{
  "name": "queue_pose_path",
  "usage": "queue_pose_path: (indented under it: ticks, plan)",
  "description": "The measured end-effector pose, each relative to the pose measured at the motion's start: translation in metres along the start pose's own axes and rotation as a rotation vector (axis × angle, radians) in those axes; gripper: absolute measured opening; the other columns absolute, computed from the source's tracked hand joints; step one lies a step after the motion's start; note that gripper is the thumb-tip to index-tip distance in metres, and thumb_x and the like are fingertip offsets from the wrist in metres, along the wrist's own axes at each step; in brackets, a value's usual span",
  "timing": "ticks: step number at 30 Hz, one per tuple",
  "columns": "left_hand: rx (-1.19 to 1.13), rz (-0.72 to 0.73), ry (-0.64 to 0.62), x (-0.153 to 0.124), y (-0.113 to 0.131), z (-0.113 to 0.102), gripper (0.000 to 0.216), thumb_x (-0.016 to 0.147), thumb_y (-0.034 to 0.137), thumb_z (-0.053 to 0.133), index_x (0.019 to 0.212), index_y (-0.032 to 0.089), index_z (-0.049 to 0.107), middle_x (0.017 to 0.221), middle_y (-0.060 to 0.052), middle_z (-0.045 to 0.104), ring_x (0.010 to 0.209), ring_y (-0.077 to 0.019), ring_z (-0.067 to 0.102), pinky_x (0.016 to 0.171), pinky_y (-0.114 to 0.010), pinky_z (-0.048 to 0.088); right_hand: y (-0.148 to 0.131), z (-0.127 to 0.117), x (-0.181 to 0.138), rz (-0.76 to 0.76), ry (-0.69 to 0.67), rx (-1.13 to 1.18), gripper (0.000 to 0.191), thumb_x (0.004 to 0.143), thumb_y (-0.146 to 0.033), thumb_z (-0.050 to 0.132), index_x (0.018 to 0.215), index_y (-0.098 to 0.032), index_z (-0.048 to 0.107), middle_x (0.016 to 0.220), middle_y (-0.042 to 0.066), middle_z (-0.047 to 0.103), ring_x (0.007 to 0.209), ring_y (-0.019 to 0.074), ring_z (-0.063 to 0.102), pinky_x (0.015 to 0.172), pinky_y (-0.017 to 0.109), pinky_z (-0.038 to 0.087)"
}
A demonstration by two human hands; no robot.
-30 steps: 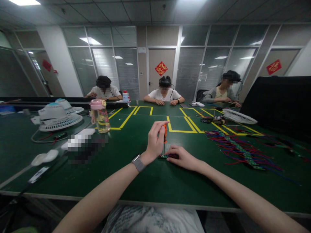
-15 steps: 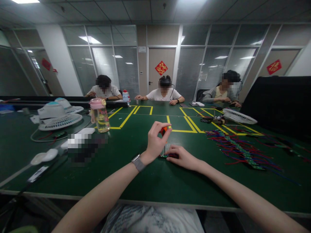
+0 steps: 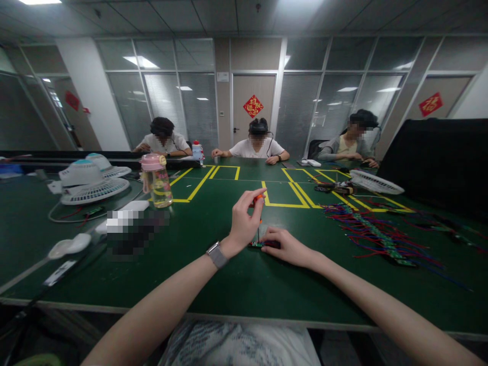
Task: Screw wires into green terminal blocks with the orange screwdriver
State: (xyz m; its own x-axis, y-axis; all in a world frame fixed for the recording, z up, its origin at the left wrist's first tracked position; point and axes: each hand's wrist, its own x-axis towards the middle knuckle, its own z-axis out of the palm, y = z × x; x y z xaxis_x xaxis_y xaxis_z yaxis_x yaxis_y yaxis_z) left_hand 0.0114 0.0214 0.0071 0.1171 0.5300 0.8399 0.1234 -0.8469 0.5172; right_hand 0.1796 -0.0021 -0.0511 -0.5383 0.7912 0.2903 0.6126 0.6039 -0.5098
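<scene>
The left hand (image 3: 244,218), its thumb and fingers curled round the handle, grips an orange screwdriver (image 3: 258,197) that stands upright, its shaft running down to a small green circuit board (image 3: 254,245) on the green table (image 3: 213,300). The board lies below the left hand and at the fingertips of the right hand (image 3: 284,246), whose thumb and index finger close on its right end, partly hiding it and some dark wires. A grey-strapped watch (image 3: 217,255) circles the left wrist.

Farther out to the left stands a see-through bottle (image 3: 159,190) with a pink lid; its body looks yellowish, though I cannot tell how full it is. Its printed lettering is too blurred to read. A red-capped bottle (image 3: 196,151) stands at the far side, contents hidden. White fan parts (image 3: 95,194) lie left of the pink-lidded bottle; a strip of wired boards (image 3: 381,239) lies on the right.

Beyond, three people sit across the table. A red diamond sign (image 3: 253,105) bears gold Chinese characters; another sign (image 3: 430,104), at right, reads 福.
</scene>
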Motion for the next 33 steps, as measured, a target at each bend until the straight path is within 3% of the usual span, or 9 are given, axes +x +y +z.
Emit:
queue_pose_path:
  ticks: [9, 21, 33]
  plan:
    - [0.038, 0.008, 0.004, 0.0003, -0.0001, -0.0006, 0.017, 0.093, 0.022, 0.055, 0.106, 0.020, 0.066, 0.090, -0.002, 0.060, 0.082, -0.0125, 0.058, 0.070, -0.022, 0.048, -0.0016, -0.0012, -0.0005, -0.008, 0.002, -0.002, 0.021, 0.088, -0.024, 0.063, 0.105, -0.018, 0.073, 0.090, 0.006, 0.061, 0.079, 0.0178, 0.060, 0.074, 0.029, 0.048]
    - [-0.047, -0.068, -0.048, -0.0007, 0.0003, -0.0006, 0.024, 0.097, 0.025, 0.048, 0.115, 0.020, 0.062, 0.113, -0.007, 0.062, 0.095, -0.0158, 0.063, 0.076, -0.025, 0.051, -0.0015, -0.0013, -0.0003, -0.019, 0.003, -0.003, 0.022, 0.088, -0.023, 0.063, 0.107, -0.018, 0.072, 0.090, 0.006, 0.061, 0.080, 0.0177, 0.059, 0.073, 0.028, 0.048]
    - [-0.032, -0.073, -0.059, -0.0011, -0.0039, 0.0007, 0.024, 0.096, 0.024, 0.048, 0.116, 0.020, 0.060, 0.104, -0.006, 0.066, 0.087, -0.0147, 0.065, 0.072, -0.024, 0.052, -0.0012, -0.0019, -0.0003, -0.004, -0.012, 0.000, 0.022, 0.089, -0.026, 0.063, 0.108, -0.019, 0.072, 0.093, 0.006, 0.062, 0.081, 0.0179, 0.061, 0.076, 0.029, 0.048]
